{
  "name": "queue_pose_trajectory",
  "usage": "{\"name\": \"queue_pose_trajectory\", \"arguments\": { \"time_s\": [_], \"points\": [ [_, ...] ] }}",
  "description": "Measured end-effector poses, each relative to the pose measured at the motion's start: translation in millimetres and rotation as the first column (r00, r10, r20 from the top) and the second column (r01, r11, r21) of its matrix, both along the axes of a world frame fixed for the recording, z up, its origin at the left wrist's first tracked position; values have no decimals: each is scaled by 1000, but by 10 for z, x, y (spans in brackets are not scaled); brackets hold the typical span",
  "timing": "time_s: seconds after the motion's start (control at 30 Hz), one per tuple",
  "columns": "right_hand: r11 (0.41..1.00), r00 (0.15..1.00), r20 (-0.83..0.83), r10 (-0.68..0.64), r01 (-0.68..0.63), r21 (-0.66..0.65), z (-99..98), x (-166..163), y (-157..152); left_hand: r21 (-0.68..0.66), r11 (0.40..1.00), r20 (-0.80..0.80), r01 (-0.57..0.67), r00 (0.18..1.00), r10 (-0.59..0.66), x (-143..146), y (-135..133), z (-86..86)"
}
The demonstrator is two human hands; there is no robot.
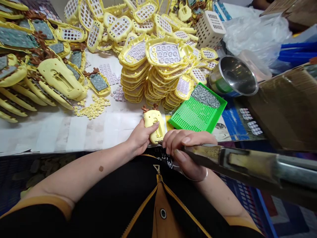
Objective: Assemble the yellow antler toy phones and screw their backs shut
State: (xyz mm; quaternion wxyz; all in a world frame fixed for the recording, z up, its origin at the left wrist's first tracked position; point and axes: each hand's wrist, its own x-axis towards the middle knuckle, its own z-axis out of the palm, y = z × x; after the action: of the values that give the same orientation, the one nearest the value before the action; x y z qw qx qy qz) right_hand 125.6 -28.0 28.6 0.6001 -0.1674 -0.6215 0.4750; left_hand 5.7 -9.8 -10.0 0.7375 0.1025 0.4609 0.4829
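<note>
My left hand (140,137) is closed around a yellow toy phone shell (154,124) with brown antlers, its back with the battery recess facing up. The thumb presses on its right side. Fingers of my right hand (183,142) wrap round the front end of a power screwdriver (223,157), a long worn tool running off to the right. Its bit touches or nearly touches the lower end of the shell; which of the two I cannot tell. Close by on the right is a green tray (183,115) with a heap of small metal screws (205,96).
Stacks of yellow front shells with keypads (167,54) stand behind my hands. At left lie assembled shells (60,79), circuit boards and small yellow buttons (92,107). A steel bowl (234,76), a cream basket (210,29) and a cardboard box (284,105) stand at right.
</note>
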Motion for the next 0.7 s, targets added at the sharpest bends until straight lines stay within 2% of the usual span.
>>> {"name": "queue_pose_trajectory", "arguments": {
  "time_s": [0.13, 0.3, 0.5, 0.6, 0.7],
  "points": [
    [1000, 999, 42, -1, 0, 30, -36, -35, 33, -17, 1000, -2, -13, 1000, 13, 9, 1, 21],
    [994, 991, 119, 61, -70, 79, -48, -71, 87, -44, 999, 5, -26, 1000, 26, 13, -2, 53],
    [995, 995, 1, 99, -99, -16, -118, -81, 101, -37, 999, -1, -12, 1000, 12, 1, -7, 54],
    [994, 996, -56, 70, -74, -76, -176, -59, 75, -11, 1000, -10, -17, 1000, 17, 12, -13, 47],
    [994, 998, -47, 31, -36, -106, -143, -2, 16, 3, 1000, -34, -22, 999, 22, 20, -22, 32]
  ]
}}
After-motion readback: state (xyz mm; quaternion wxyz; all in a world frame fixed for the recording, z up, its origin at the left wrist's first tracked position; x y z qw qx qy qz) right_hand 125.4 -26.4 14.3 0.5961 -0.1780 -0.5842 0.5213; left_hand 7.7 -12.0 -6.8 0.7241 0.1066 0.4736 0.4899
